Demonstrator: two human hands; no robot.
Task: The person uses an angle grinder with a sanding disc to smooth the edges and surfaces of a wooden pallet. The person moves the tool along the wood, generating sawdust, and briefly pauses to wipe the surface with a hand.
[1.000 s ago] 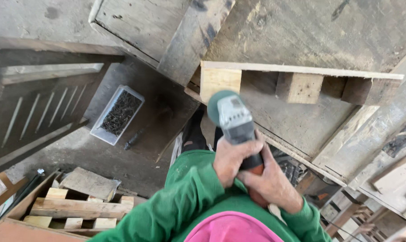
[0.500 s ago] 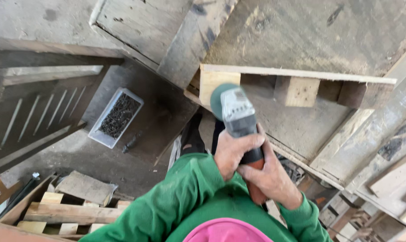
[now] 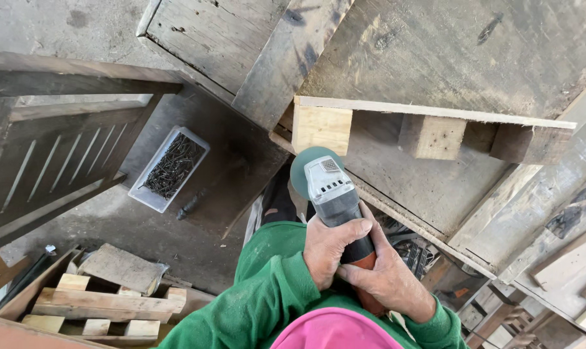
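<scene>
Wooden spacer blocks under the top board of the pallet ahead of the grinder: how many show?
3: a pale block at the left end just above the grinder, a middle block, and a darker block at the right end. Others may be hidden behind.

A single head-worn camera looks steeply down from close above the person's chest, facing forward over both hands toward a wooden pallet ahead and the concrete floor at left.

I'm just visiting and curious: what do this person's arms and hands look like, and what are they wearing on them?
Both hands, left and right, are bare, without gloves. Long green sleeves of soft, creased fabric cover both arms to the wrists. No rings, watch or markings show.
</scene>
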